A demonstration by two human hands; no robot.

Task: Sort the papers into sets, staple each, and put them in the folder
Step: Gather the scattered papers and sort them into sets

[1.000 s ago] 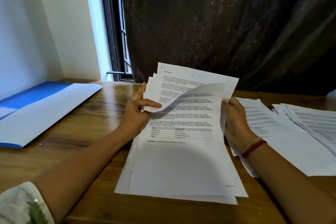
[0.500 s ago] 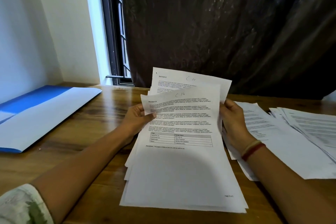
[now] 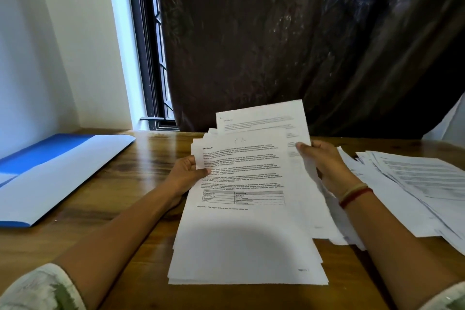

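Note:
A stack of printed white papers lies tilted up in front of me, its near edge resting on the wooden table. My left hand pinches the stack's left edge with the thumb on the top page. My right hand grips a separate sheet by its right edge, raised behind the stack and shifted to the right. An open blue and white folder lies flat at the far left. No stapler is visible.
Two more loose piles of printed papers are spread on the table at the right, close to my right forearm. A dark plastic sheet hangs behind the table, and a window is at the back left.
The curled top page has been flattened onto the stack. My right hand now lifts the rear sheet up and to the right, away from the stack. My left hand still holds the left edge.

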